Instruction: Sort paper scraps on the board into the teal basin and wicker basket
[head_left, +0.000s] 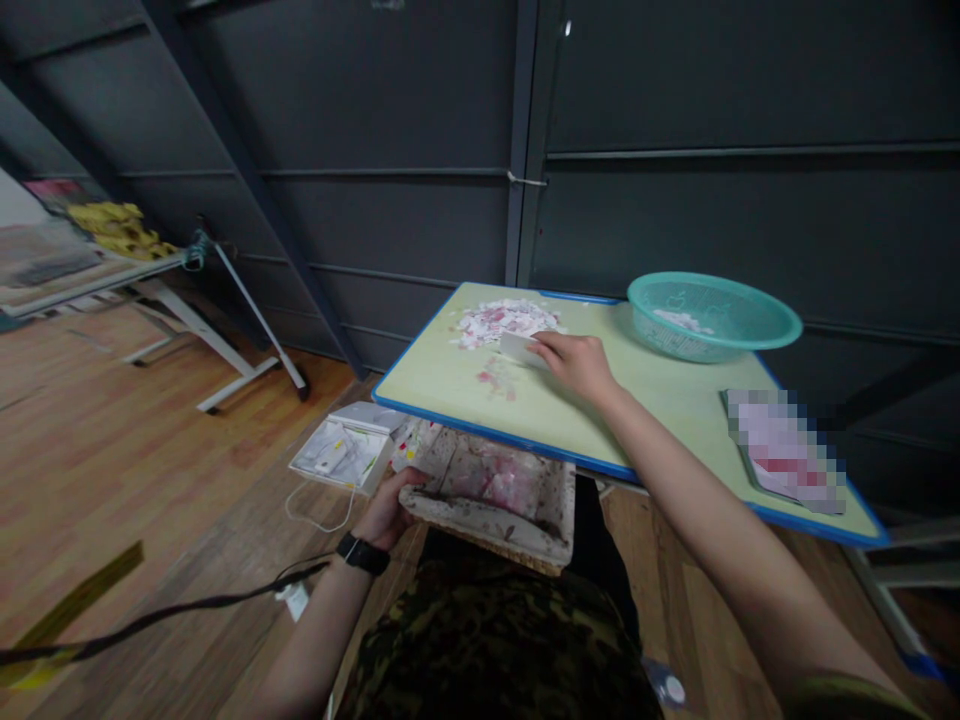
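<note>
My right hand pinches a flat white card over the pale yellow table top. The card stands at the near side of a loose pile of small white and pinkish flakes. A reddish smear with a few bits lies just nearer to me. Below the table's front edge, my left hand is closed on the left rim of a stained whitish tray. Pinkish bits and dark dirt lie inside the tray, and part of it is hidden under the table.
A turquoise plastic basket with some white flakes stands at the back right. A phone-like slab, blurred out, lies at the right edge. A white box with cables is on the floor at left; dark panels rise behind.
</note>
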